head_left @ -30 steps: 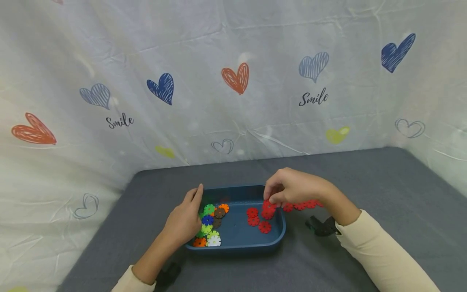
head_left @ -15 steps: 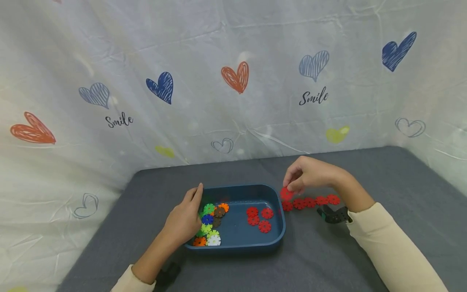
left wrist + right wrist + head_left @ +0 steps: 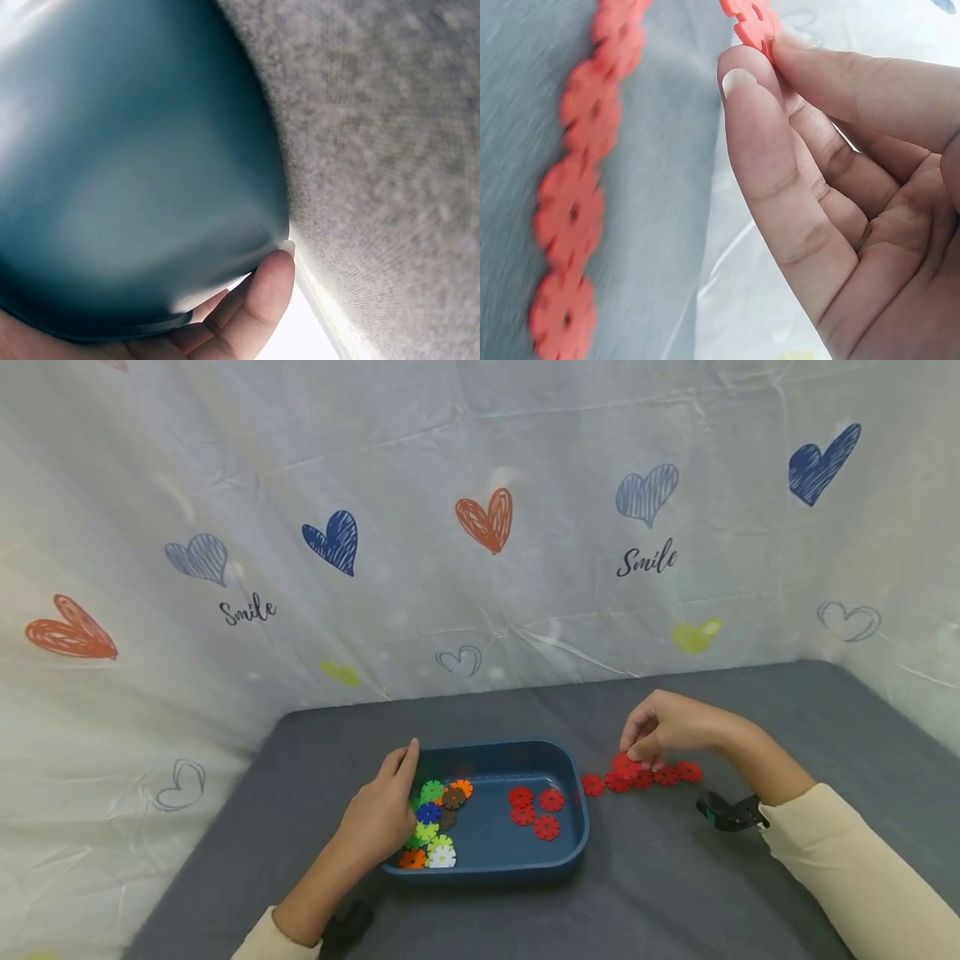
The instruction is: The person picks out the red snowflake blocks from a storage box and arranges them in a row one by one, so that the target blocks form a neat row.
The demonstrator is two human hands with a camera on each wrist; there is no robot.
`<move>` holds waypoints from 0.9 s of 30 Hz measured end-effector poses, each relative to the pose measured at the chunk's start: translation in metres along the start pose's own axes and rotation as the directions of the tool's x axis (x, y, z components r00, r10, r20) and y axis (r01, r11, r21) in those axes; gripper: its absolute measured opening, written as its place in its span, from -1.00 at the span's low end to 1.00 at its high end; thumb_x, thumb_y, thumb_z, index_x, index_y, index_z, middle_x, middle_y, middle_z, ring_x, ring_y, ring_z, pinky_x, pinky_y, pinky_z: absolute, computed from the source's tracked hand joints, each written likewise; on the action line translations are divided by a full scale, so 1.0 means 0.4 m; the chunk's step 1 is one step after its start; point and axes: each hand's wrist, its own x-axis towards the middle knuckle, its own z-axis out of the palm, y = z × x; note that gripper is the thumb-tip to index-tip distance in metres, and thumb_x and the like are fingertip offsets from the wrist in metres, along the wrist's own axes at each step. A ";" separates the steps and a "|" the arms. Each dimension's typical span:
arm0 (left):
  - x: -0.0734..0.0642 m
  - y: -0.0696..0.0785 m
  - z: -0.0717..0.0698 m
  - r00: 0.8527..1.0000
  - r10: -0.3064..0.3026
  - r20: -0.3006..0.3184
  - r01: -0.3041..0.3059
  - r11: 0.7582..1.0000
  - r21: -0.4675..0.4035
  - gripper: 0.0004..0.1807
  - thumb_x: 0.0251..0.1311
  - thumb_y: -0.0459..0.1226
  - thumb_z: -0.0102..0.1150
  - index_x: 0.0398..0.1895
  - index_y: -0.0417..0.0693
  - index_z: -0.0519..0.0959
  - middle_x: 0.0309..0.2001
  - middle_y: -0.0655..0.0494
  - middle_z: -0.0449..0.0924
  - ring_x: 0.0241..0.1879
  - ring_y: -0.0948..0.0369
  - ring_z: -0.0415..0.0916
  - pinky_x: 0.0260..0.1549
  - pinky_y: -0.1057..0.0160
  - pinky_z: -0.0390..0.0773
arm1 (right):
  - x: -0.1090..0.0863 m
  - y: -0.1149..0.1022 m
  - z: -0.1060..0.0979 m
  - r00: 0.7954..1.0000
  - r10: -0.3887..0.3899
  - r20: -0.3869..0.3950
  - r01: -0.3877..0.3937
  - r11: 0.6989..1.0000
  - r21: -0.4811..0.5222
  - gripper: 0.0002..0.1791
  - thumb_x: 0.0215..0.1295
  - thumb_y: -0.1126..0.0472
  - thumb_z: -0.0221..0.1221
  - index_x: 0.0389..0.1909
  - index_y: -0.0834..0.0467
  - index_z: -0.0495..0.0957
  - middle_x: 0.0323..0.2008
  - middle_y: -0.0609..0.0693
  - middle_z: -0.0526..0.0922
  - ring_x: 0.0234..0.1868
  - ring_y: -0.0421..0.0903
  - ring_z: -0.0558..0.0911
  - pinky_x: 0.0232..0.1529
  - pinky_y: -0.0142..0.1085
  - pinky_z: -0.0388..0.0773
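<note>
My left hand grips the left end of a blue plastic tray; the left wrist view shows fingertips curled against the outside of the tray wall. Between thumb and finger, my right hand pinches a red notched disc. In the head view this disc is over a row of red discs lying on the cloth right of the tray. Inside the tray, several loose red discs lie at the right, and discs of mixed colours, among them a blue disc, gather at the left.
A grey cloth covers the table. Behind it hangs a white curtain printed with hearts. A black strapped device sits at my right wrist, and a dark object is by the left wrist.
My right hand has lifted a red disc out of the tray and carried it right, over the row on the cloth. The left hand keeps its grip on the tray.
</note>
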 end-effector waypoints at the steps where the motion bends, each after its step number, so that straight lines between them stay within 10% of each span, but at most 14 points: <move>1: 0.000 -0.001 0.000 1.000 0.000 0.000 0.000 1.000 0.001 -0.18 0.18 -0.57 -0.04 0.58 -0.23 0.06 0.41 -0.24 0.23 -0.79 0.27 0.03 -0.75 0.31 0.11 | -0.005 0.008 -0.004 1.000 0.006 0.000 -0.006 1.000 0.000 -0.95 0.19 0.41 0.32 -0.33 0.30 0.71 -0.52 0.08 0.68 -0.46 0.01 0.68 -0.34 -0.11 0.67; 27: 0.001 -0.003 -0.001 1.000 0.011 -0.004 -0.011 1.000 0.004 -0.19 0.19 -0.56 -0.04 0.57 -0.25 0.07 0.40 -0.24 0.24 -0.79 0.26 0.03 -0.75 0.30 0.11 | -0.105 0.130 -0.081 0.989 0.147 -0.028 -0.146 0.988 0.047 -0.90 0.27 0.40 0.24 -0.25 0.36 0.66 -0.46 0.10 0.65 -0.42 -0.01 0.64 -0.36 -0.16 0.66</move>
